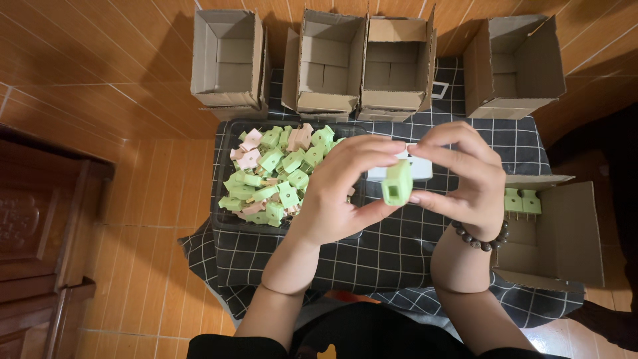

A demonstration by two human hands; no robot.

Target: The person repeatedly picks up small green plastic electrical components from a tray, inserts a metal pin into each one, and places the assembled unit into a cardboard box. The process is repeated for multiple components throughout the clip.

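Note:
Both my hands are raised over a small table covered with a dark checked cloth (399,252). My left hand (342,189) and my right hand (458,176) together pinch one light green plastic plug (397,183) between their fingertips. A white flat piece (420,169) shows just behind the plug; which hand holds it I cannot tell. Under my left hand lies a black tray (222,219) heaped with several green and pink plugs (276,169). My right wrist wears a dark bead bracelet (482,240).
Three open cardboard boxes (229,60) (325,63) (395,63) stand at the table's far edge, another (515,66) at the far right. An open box (565,239) at my right holds two green plugs (522,201). Wooden furniture (40,226) stands left on the tiled floor.

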